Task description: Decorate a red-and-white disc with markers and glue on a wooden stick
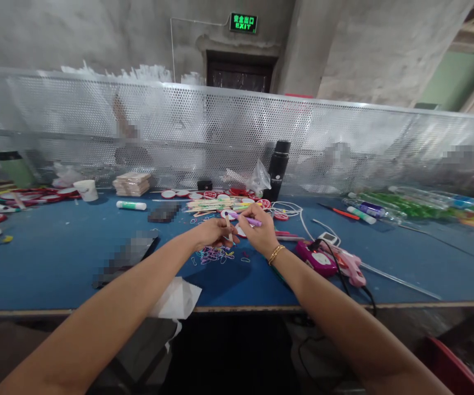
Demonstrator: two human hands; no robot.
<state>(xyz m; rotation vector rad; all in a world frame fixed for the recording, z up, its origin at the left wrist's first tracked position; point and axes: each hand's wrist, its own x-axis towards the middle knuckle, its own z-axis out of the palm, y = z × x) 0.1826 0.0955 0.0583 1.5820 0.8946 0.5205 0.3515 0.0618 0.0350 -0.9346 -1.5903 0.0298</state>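
Left hand: I see my left hand [213, 232] raised just over the tabletop [56, 247], its fingers pinched narrow on a thin pale stick [229, 229] that stands roughly upright between the two hands.
Right hand: my right hand [260, 230] meets the left, fingers closed around a purple stick [247, 220] that lies crosswise over the top of the pale one. A gold bracelet [276, 254] sits on that wrist.
Why held so: the two sticks touch or nearly touch at the fingertips. I judge both hands are lifted clear of the tabletop so each can steady its own piece against the other.
Just below the fingers: a loose heap of coloured rubber bands [214, 255] lies on the tabletop, close enough to pick from without moving either arm.
Just beyond the fingers: a bundle of pale sticks [208, 205] and a row of red-and-white discs [204, 194], spread flat, probably as ready stock.
Right of the fingers: a pink glue gun [350, 267] lies on its side beside a magenta case [318, 259], with its cable trailing off the near edge. It looks parked within reach but out of the way.
Far beyond the fingers: a black flask [278, 170] stands upright against the perforated screen [97, 126].
Left of the fingers: a white tube [131, 205] lies flat, well apart.
Near edge, under my left forearm: a crumpled white tissue [177, 299] hangs over the lip.
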